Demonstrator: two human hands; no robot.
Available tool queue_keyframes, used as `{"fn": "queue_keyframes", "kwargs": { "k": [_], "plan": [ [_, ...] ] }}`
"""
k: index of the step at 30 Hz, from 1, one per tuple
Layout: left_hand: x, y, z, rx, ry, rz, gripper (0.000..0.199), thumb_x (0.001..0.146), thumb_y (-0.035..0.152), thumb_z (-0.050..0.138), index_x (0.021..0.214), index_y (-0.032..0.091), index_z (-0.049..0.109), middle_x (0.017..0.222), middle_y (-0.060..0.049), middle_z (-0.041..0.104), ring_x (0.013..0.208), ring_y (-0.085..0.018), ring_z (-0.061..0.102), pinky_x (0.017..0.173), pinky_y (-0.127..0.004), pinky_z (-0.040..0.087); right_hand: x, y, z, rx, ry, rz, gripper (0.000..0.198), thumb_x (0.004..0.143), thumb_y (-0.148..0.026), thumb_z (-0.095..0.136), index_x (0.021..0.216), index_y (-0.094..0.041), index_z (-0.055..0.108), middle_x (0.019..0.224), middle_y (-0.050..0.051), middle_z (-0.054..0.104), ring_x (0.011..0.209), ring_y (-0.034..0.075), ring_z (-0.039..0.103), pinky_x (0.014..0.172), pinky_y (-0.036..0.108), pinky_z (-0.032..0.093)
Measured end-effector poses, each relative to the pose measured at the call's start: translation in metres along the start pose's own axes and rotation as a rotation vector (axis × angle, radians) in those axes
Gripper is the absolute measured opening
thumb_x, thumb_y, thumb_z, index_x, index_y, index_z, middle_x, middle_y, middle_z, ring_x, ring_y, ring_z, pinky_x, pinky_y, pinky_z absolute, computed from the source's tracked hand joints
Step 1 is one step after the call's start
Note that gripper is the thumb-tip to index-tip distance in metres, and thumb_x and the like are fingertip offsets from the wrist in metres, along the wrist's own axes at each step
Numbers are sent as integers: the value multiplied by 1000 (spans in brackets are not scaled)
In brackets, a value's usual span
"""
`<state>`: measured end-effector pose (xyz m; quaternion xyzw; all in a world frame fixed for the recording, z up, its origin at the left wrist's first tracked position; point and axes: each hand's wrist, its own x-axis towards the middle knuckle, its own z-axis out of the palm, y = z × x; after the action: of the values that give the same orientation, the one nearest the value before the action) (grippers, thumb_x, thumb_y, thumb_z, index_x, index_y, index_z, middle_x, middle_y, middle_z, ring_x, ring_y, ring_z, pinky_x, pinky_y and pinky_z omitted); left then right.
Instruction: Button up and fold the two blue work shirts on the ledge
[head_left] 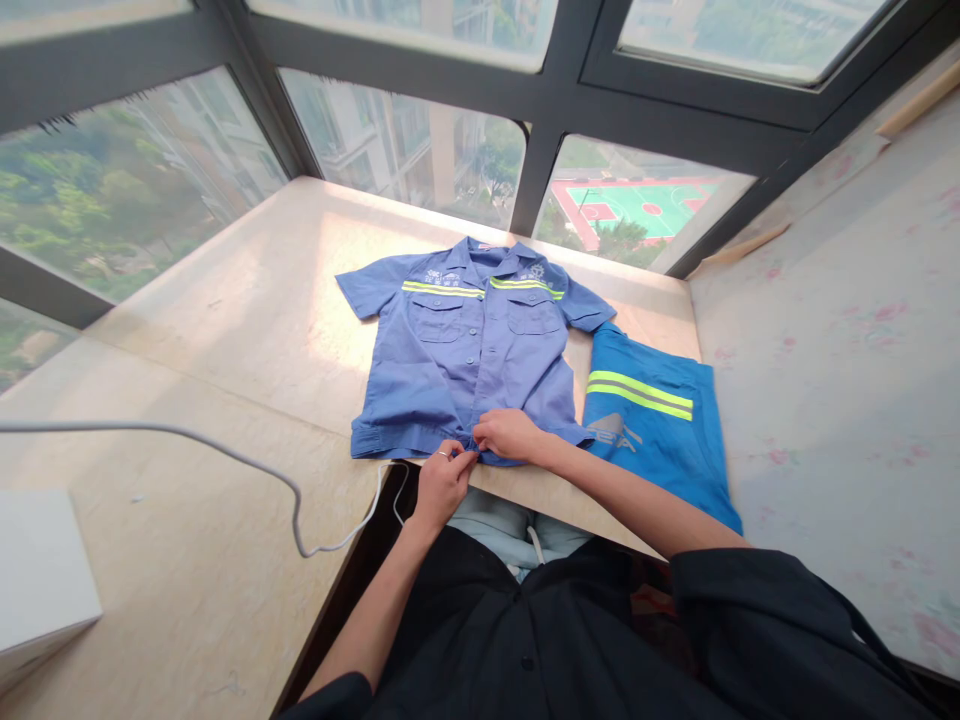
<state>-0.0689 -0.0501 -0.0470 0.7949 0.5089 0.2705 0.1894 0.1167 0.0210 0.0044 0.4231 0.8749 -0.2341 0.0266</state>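
Head view: left hand (441, 482) and right hand (508, 436) pinch the short-sleeved work shirt (521, 350) at its near waistband (409, 440); light, soft cloth, I'd judge, best held there!

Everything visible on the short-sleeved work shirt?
The short-sleeved work shirt is purplish-blue, woven-looking cloth with a collar, flapped chest pockets, yellow-green striped bands and pale prints. It lies front up, wrinkled, sleeves spread, collar toward the window, on the tabletop; buttons above the hands look undone. The left hand and right hand pinch its hem mid-front. One sleeve seems to touch the blue garment.
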Motion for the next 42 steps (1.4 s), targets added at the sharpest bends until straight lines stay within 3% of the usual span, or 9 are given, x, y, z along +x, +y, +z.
{"fn": "queue_keyframes", "kwargs": {
  "k": [5,8,16,24,34,42],
  "plan": [
    [1,2,-2,17,-26,-1,28,98,28,48,100,22,75,95,-6,62,64,-11,51,66,-25,43,9,0,-7,169,-64,167,6,80,-17,71,83,-22,72,89,2,70,81,17,62,59,23,35],
    [1,3,-3,24,-18,5,29,99,29,47,101,22,75,95,-7,63,64,-11,52,67,-26,43,16,2,-8,264,-91,277,11,75,-17,75,85,-21,70,84,-1,70,78,15,62,59,21,36],
    [-4,-1,4,49,10,43,27,97,23,48,105,22,74,98,-7,63,68,-12,54,70,-26,44,36,0,-17,253,-220,411,14,67,-13,76,77,-21,72,79,-1,72,76,15,64,56,20,37],
    [-9,-8,10,120,29,134,36,93,13,50,118,26,72,103,-9,66,76,-16,58,73,-30,46,38,-1,-23,246,-248,427,15,66,-14,76,80,-20,73,80,0,74,75,16,65,57,20,39],
    [-7,-10,11,123,125,218,30,91,14,54,110,25,75,99,-9,66,75,-16,58,70,-28,47,36,3,-21,266,-255,418,15,68,-19,79,82,-19,73,82,0,73,77,14,64,57,19,37],
    [-7,-3,7,158,84,182,27,93,19,53,109,24,75,101,-10,66,79,-17,60,73,-30,48,37,9,-18,281,-251,409,17,67,-22,82,80,-20,72,79,-1,71,74,13,62,56,19,36]
  ]
}}
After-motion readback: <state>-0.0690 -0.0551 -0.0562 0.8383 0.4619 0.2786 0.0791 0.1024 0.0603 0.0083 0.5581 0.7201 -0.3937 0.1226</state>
